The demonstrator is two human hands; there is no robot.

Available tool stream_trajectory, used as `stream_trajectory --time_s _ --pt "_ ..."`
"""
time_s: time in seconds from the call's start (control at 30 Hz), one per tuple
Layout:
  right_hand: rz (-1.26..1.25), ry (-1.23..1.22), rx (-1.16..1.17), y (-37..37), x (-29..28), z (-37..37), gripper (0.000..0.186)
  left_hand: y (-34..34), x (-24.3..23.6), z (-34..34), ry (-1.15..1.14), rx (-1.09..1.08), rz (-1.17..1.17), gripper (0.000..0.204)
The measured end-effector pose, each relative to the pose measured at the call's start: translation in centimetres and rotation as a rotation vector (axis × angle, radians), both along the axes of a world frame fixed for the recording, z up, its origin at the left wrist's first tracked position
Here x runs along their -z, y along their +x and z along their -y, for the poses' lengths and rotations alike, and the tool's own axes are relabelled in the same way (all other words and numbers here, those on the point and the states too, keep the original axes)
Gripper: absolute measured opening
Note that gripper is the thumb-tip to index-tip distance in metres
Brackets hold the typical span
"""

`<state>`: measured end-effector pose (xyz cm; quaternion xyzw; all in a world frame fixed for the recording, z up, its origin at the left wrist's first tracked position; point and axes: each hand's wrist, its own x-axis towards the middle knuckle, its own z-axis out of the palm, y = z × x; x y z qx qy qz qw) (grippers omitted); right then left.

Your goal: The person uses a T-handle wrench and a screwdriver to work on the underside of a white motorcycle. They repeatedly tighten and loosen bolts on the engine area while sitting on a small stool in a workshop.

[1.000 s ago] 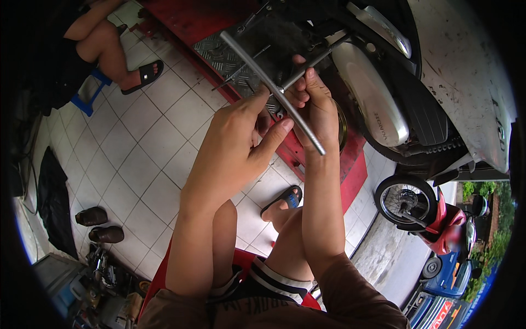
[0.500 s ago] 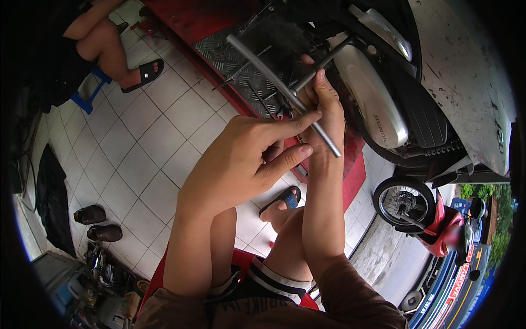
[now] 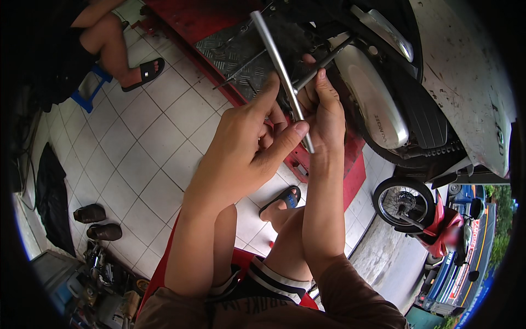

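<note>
A T-handle wrench [image 3: 278, 54] with a silver crossbar is in front of me. Its dark shaft runs up and right toward the motorcycle [image 3: 372, 93], beside a silver oval cover; what its tip meets is hard to make out. My right hand [image 3: 327, 112] wraps loosely round the shaft just behind the crossbar, thumb on top. On the crossbar's left side is my left hand [image 3: 235, 142], index finger stretched out and thumb apart. The left thumb tip overlaps the bar's lower part, while the other fingers curl partly behind.
Tools lie on the treadplate of a red lift platform [image 3: 186, 57] under the motorcycle. A person [image 3: 107, 46] sits at upper left on a blue stool [image 3: 90, 90]. Dark shoes [image 3: 104, 232] stand on the tiles. A red motorbike [image 3: 438, 225] is outside at right.
The crossbar has turned clockwise to a steeper slant. My left index finger has swung up and away from the bar's lower end; my right hand has stayed round the shaft.
</note>
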<state>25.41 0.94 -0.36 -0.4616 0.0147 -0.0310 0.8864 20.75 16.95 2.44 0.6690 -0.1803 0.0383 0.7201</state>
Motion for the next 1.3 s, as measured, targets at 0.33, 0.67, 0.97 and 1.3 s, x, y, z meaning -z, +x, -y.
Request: stream_trajectory --time_s 0.33,0.67,0.97,1.3 --pt "-0.043 0.002 0.039 0.0 -0.1 -0.2 0.035 0.2 0.8 -0.1 0.18 0.078 0.105 0.055" --pt "-0.026 -0.038 0.051 -0.3 -0.3 0.4 0.037 0.0 0.7 0.6 0.228 -0.037 0.166 0.054" --pt "-0.019 -0.02 0.013 -0.2 -0.3 0.9 0.036 -0.1 1.0 0.2 0.325 -0.084 0.135 0.059" --pt "0.014 0.012 -0.01 0.1 0.0 1.0 0.037 -0.6 0.8 0.7 0.406 -0.015 0.158 0.064"
